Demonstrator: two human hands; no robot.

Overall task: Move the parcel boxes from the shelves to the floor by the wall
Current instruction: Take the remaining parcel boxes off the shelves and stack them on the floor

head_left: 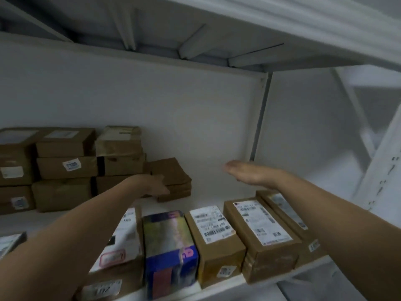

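Nearest the lens, a row of parcel boxes (pixel 213 240) is lined up side by side along the front edge of the white shelf (pixel 208 192). Most are brown cartons with white shipping labels, and a blue box (pixel 171 255) is set among them. Both forearms are stretched over this row. At the back left, taller stacks of brown boxes (pixel 65 168) are piled against the rear wall. Just beside them, to the right, a low stack of flat brown parcels (pixel 175 179) is set. The left hand (pixel 157 185) is laid against the left side of that low stack; whether its fingers are closed round it cannot be told through the blur. The right hand (pixel 245 171) is held flat, palm down, fingers straight and together, above the bare shelf right of the stack, with nothing held.
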